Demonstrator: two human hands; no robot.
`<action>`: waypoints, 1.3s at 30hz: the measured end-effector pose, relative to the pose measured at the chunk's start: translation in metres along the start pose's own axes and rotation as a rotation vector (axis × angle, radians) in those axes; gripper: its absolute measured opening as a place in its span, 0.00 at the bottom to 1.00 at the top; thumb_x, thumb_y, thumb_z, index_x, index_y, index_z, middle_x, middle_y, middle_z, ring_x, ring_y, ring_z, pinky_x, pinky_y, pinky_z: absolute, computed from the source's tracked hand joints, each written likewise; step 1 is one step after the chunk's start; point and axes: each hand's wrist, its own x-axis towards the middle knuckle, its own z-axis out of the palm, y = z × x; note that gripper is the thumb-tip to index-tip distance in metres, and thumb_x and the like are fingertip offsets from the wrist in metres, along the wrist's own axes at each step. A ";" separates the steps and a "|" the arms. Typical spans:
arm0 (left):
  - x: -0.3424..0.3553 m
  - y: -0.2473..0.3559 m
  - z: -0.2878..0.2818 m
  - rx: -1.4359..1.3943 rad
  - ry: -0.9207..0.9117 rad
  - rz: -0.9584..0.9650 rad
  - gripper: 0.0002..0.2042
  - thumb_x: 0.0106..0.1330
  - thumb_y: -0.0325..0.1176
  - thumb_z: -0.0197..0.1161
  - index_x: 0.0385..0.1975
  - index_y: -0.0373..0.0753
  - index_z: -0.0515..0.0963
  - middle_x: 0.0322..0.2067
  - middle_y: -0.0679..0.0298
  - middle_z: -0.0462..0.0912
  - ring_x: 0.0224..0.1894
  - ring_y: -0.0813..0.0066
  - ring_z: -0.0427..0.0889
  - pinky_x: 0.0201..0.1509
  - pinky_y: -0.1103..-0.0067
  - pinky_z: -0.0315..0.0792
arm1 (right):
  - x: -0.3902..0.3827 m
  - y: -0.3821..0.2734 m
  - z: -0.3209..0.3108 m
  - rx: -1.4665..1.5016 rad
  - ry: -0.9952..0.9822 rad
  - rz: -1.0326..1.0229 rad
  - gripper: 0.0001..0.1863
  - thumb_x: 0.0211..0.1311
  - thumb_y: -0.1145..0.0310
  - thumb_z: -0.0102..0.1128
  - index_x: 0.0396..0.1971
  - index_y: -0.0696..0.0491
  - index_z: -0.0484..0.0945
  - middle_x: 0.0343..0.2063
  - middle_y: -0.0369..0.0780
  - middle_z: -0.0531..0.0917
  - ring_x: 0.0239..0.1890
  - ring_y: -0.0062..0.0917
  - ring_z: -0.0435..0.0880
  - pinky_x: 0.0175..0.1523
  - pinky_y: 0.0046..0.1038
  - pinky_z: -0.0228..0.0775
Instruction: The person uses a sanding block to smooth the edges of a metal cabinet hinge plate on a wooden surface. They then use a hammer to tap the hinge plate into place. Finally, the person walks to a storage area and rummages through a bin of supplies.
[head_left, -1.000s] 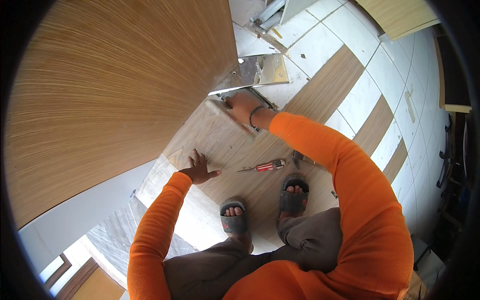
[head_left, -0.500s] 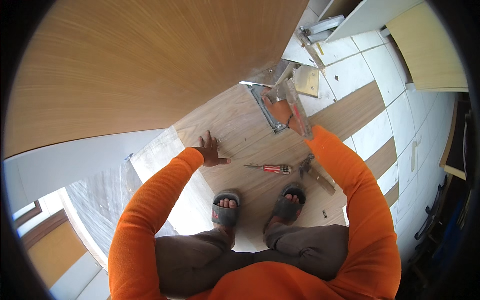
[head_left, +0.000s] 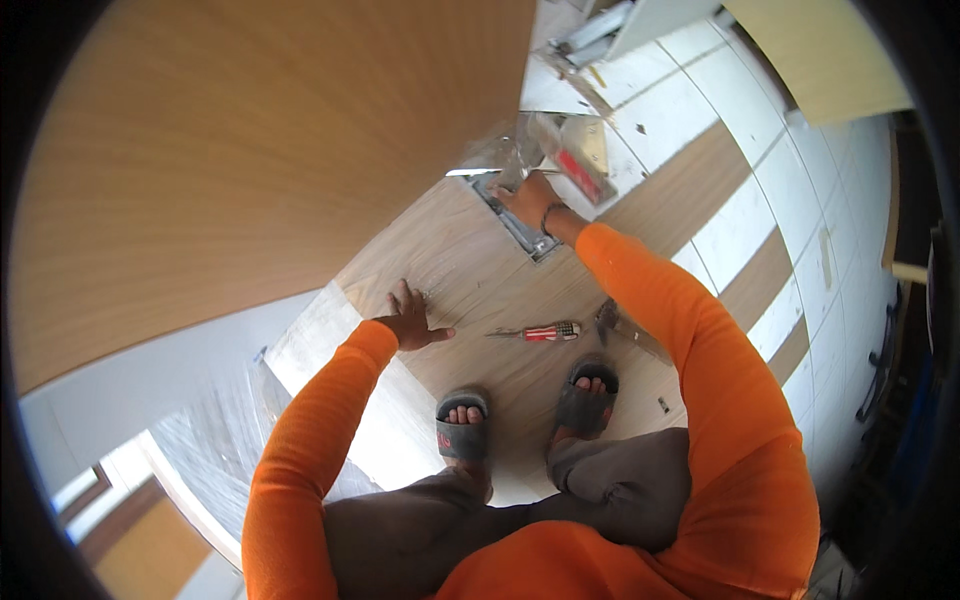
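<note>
My left hand [head_left: 408,318] lies on the wood-grain surface [head_left: 450,240], fingers spread, holding nothing. My right hand [head_left: 530,203] reaches forward to a grey metal frame [head_left: 528,238] by the lower edge of the large wooden panel [head_left: 280,150]. Its fingers are curled round a flat, dull tool-like thing with a red mark [head_left: 580,175], smeared by motion, so I cannot make out its kind. Between my feet and the frame lies a screwdriver [head_left: 540,331] with a striped red and white handle. A hammer [head_left: 632,330] lies to its right, partly covered by my right sleeve.
Beyond the frame are white floor tiles [head_left: 660,110] with brown wood-look strips [head_left: 690,180]. Grey metal pieces [head_left: 590,35] lie at the top. A pale board [head_left: 820,60] stands at the upper right. My sandalled feet [head_left: 462,425] are close below the screwdriver.
My right hand has swung the red-marked thing forward, away from my wrist. My view has shifted slightly. My left hand stays flat on the surface.
</note>
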 end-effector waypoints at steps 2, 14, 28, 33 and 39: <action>0.000 0.009 -0.004 0.015 -0.005 0.033 0.61 0.61 0.79 0.45 0.75 0.30 0.34 0.74 0.36 0.20 0.76 0.31 0.28 0.76 0.48 0.41 | 0.015 0.029 -0.010 0.212 -0.231 0.145 0.13 0.69 0.65 0.61 0.46 0.57 0.83 0.41 0.45 0.85 0.40 0.30 0.87 0.41 0.29 0.82; -0.001 -0.009 0.001 0.006 -0.013 0.007 0.61 0.60 0.80 0.45 0.75 0.30 0.32 0.73 0.33 0.20 0.75 0.28 0.29 0.76 0.47 0.42 | 0.006 -0.021 -0.080 1.011 -0.409 0.149 0.17 0.67 0.63 0.63 0.51 0.55 0.80 0.46 0.45 0.85 0.40 0.31 0.89 0.41 0.29 0.85; -0.005 0.002 -0.003 0.078 -0.045 -0.015 0.58 0.65 0.77 0.39 0.74 0.27 0.30 0.73 0.33 0.18 0.76 0.30 0.31 0.76 0.50 0.43 | 0.004 -0.023 -0.022 0.086 -0.262 -0.117 0.12 0.65 0.65 0.54 0.41 0.57 0.80 0.36 0.53 0.85 0.43 0.48 0.85 0.49 0.44 0.77; -0.007 -0.003 -0.002 0.063 -0.060 -0.047 0.58 0.65 0.76 0.42 0.74 0.27 0.30 0.72 0.32 0.18 0.76 0.30 0.30 0.77 0.51 0.43 | 0.007 -0.049 -0.051 0.129 -0.319 0.015 0.19 0.66 0.58 0.57 0.47 0.57 0.80 0.42 0.53 0.85 0.47 0.48 0.83 0.54 0.44 0.75; -0.006 0.008 -0.008 0.088 -0.064 -0.006 0.59 0.65 0.77 0.40 0.73 0.25 0.30 0.72 0.30 0.19 0.75 0.28 0.30 0.76 0.50 0.42 | 0.018 0.009 -0.029 0.219 -0.253 -0.013 0.18 0.65 0.55 0.61 0.47 0.52 0.83 0.43 0.52 0.85 0.50 0.47 0.83 0.58 0.41 0.74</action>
